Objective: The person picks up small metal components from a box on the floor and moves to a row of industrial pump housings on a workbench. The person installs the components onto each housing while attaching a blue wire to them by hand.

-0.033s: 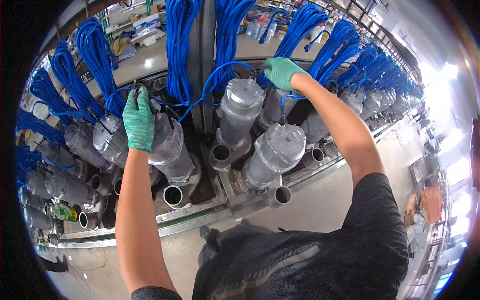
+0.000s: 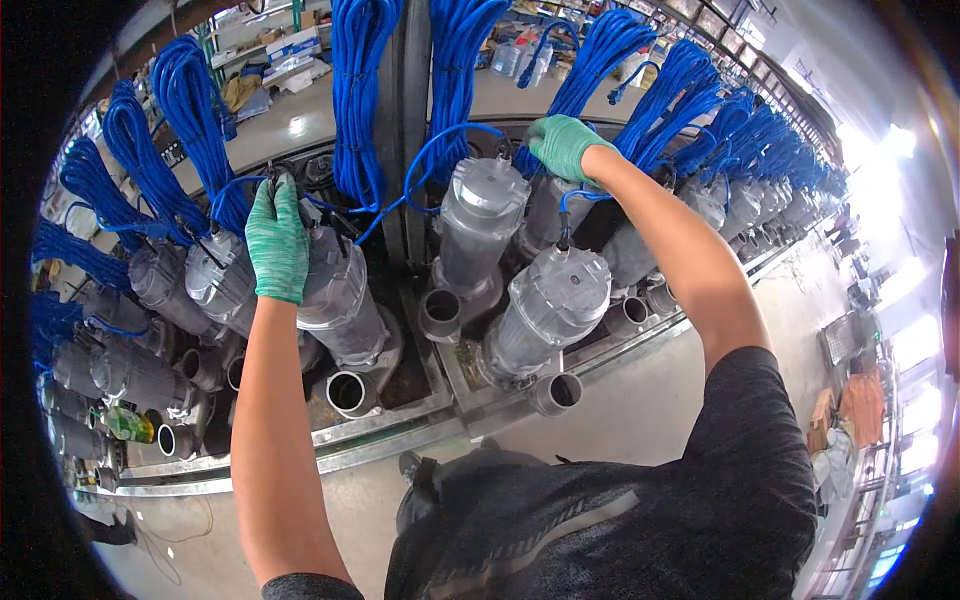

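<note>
My left hand (image 2: 275, 242), in a green glove, reaches between two grey metal pumps. Its fingertips are pressed together at a small dark fitting where a blue cable (image 2: 237, 183) ends; whether it grips the fitting is hard to see. Farther right, my gloved right hand (image 2: 565, 148) is curled closed above a pump (image 2: 545, 217) standing behind the front ones. What its fingers hold is hidden. Between my hands stands another upright pump (image 2: 483, 200) with a blue cable looping from its top. Nearer me is a pump (image 2: 560, 295) with its cable rising toward my right wrist.
Coiled blue cables (image 2: 357, 100) hang along the row, beside a metal post (image 2: 408, 110). More pumps (image 2: 160, 280) line both sides on a metal-edged frame (image 2: 390, 425). A green bottle (image 2: 130, 424) lies among those at left. Shelves with boxes (image 2: 290, 48) stand beyond.
</note>
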{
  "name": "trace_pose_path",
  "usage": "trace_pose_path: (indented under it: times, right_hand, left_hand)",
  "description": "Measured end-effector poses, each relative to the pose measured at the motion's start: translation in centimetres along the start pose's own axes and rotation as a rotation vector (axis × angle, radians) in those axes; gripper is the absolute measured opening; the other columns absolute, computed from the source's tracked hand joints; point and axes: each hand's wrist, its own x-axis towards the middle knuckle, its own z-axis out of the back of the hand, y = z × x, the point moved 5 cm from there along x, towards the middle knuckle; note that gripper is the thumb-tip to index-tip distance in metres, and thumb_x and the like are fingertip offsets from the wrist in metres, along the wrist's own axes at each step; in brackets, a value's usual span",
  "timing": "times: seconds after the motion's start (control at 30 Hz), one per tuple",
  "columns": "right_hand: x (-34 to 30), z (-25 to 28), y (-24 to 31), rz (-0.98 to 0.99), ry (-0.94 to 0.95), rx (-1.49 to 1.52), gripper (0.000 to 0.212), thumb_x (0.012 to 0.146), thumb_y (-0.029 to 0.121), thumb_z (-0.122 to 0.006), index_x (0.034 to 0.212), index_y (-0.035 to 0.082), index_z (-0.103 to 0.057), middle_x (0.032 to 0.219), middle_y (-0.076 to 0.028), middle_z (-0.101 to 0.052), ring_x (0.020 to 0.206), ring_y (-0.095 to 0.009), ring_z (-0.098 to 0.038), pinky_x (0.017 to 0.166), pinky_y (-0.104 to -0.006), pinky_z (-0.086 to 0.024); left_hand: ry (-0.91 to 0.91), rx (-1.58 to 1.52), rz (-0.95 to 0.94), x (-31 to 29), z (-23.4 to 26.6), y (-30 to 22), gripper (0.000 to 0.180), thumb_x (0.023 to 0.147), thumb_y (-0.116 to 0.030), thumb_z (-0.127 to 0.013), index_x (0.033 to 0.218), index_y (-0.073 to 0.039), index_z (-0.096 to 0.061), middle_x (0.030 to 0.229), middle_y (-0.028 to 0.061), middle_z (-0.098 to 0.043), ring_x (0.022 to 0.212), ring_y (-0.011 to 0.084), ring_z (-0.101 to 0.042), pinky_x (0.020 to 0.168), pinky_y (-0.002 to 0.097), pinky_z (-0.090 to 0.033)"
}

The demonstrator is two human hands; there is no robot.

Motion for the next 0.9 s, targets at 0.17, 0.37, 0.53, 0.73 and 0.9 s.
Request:
trace_pose_path:
  times: [0.17, 0.37, 0.53, 0.73, 0.9]
  right_hand:
    - [-2.8, 2.3, 1.1, 0.13, -0.2, 0.122, 0.039, 0.093, 0.036, -0.061, 0.113, 0.003, -0.066, 0.113, -0.019, -0.064, 0.108, -0.039, -0.061, 0.094, -0.0462, -0.048]
    - [-3.4, 2.0, 0.1, 0.129, -0.115, 0.071, 0.035, 0.095, 0.035, -0.061, 0.115, 0.008, -0.067, 0.108, -0.019, -0.067, 0.102, -0.04, -0.064, 0.09, -0.0483, -0.05]
    - [-2.6, 1.5, 1.9, 0.048, -0.179, 0.241, 0.037, 0.096, 0.035, -0.059, 0.114, 0.004, -0.066, 0.102, -0.023, -0.069, 0.097, -0.043, -0.065, 0.086, -0.0482, -0.051]
    - [-2.9, 1.9, -0.8, 0.187, 0.194, 0.578, 0.048, 0.089, 0.033, -0.069, 0.124, 0.0, -0.063, 0.109, -0.016, -0.069, 0.094, -0.021, -0.069, 0.075, -0.0352, -0.056]
    - [-2.4, 2.6, 0.9, 0.096, 0.016, 0.423, 0.04, 0.092, 0.033, -0.067, 0.112, -0.002, -0.064, 0.092, -0.015, -0.068, 0.084, -0.019, -0.069, 0.065, -0.0366, -0.056]
  left_hand:
    - [0.006, -0.015, 0.013, 0.0, 0.6, 0.3, 0.03, 0.103, -0.023, -0.058, 0.12, 0.001, -0.065, 0.086, 0.0034, -0.066, 0.072, 0.0104, -0.054, 0.067, 0.0279, -0.046]
    - [0.005, 0.078, -0.007, -0.6, -0.1, -1.2, 0.032, 0.103, -0.023, -0.058, 0.121, 0.002, -0.064, 0.091, 0.0053, -0.068, 0.075, 0.0108, -0.055, 0.07, 0.0281, -0.047]
    - [-0.053, 0.041, -0.055, -0.1, 0.3, 0.0, 0.032, 0.103, -0.023, -0.058, 0.124, 0.002, -0.064, 0.097, 0.0059, -0.069, 0.076, 0.0096, -0.056, 0.07, 0.0264, -0.047]
    - [0.018, -0.002, -0.032, -0.2, -0.1, -0.6, 0.03, 0.103, -0.022, -0.059, 0.121, 0.002, -0.065, 0.085, 0.0002, -0.065, 0.07, 0.0087, -0.053, 0.064, 0.0266, -0.046]
    - [-0.017, 0.011, 0.011, -0.3, 0.4, -0.3, 0.029, 0.103, -0.022, -0.058, 0.119, 0.002, -0.065, 0.081, 0.0003, -0.063, 0.068, 0.0079, -0.051, 0.062, 0.0267, -0.044]
